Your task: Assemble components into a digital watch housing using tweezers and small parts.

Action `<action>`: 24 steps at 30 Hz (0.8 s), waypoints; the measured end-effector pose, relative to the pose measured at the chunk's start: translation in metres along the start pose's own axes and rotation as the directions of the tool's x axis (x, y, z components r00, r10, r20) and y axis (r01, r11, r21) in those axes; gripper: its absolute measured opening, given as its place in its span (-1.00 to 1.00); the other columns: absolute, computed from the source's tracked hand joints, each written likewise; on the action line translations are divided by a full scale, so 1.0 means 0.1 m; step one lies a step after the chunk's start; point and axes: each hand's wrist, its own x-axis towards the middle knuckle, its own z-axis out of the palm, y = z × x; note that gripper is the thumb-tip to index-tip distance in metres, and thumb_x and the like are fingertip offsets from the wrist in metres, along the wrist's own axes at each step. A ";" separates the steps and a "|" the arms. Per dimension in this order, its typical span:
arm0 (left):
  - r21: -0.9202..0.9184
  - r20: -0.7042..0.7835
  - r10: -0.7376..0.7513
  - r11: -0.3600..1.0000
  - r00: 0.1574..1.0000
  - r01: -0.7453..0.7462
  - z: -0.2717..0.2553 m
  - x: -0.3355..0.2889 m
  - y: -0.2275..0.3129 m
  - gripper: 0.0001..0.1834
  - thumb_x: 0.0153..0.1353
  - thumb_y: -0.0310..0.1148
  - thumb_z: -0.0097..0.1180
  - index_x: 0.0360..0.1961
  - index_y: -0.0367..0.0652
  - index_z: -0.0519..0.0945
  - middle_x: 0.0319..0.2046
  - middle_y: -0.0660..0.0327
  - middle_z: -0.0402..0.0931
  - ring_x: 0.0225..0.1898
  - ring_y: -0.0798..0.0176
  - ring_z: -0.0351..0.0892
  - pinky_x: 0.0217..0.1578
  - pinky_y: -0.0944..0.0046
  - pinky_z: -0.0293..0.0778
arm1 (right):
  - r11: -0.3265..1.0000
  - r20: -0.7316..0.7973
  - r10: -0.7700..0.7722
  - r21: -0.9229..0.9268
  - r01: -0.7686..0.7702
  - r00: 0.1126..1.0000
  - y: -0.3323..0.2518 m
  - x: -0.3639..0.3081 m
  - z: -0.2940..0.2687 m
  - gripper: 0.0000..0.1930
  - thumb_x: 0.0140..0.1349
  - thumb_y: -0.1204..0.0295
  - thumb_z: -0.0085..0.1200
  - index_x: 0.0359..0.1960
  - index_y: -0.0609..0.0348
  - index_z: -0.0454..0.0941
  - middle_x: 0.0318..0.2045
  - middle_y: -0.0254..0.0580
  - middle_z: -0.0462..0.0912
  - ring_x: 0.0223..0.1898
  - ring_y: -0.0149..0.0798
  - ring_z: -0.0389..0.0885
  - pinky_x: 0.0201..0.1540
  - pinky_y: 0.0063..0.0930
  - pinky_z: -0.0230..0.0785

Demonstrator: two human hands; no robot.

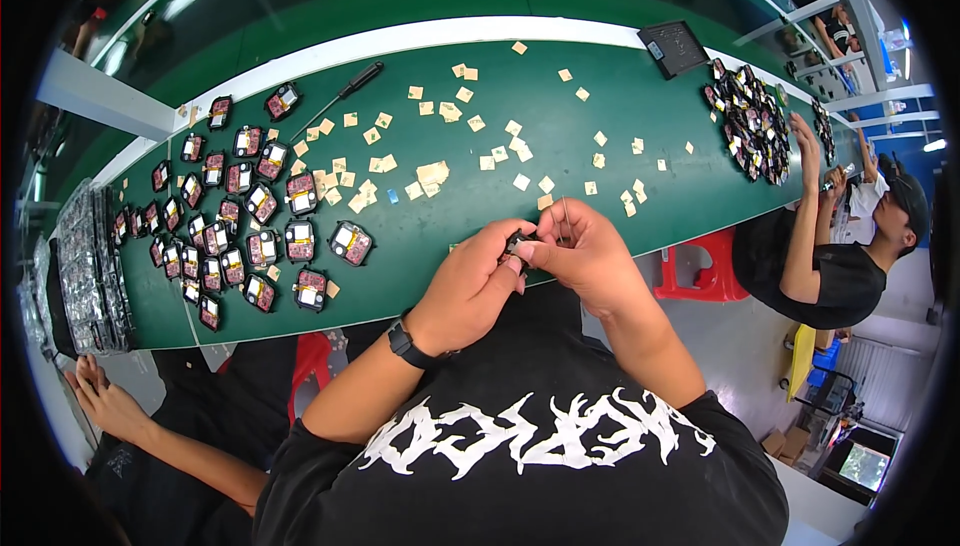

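My left hand (470,276) is closed on a small black part (517,244), mostly hidden by the fingers, just past the near edge of the green table (430,236). Against the same part presses the thumb of my right hand (590,261), whose fingers are curled in. A thin wire-like line (563,208) shows above the right fingers; I cannot tell what it belongs to. Beyond my hands lie many small tan square pieces (431,178). To the left, several black-cased units with reddish boards (300,240) rest on the table, the closest one (351,243) beside my left hand.
A screwdriver (345,96) lies at the far left and a black tray (673,49) at the far right. Black units (745,121) are heaped near a co-worker (830,256) at right. Stacked clear trays (92,266) stand at the left end. Another person's hand (105,401) shows lower left.
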 end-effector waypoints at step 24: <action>-0.206 -0.224 -0.074 0.978 0.972 0.027 0.08 0.00 -0.04 -0.85 0.38 -0.55 -0.07 -0.09 -0.29 0.51 -0.43 0.25 0.58 -0.53 0.56 0.35 -0.50 0.47 0.29 | 0.131 -0.303 -0.825 -0.924 -0.360 0.477 -0.04 0.09 -2.61 -0.69 0.24 0.33 0.26 -0.03 0.19 0.63 -0.14 -0.06 0.63 -0.20 0.01 0.62 -0.13 -0.21 0.48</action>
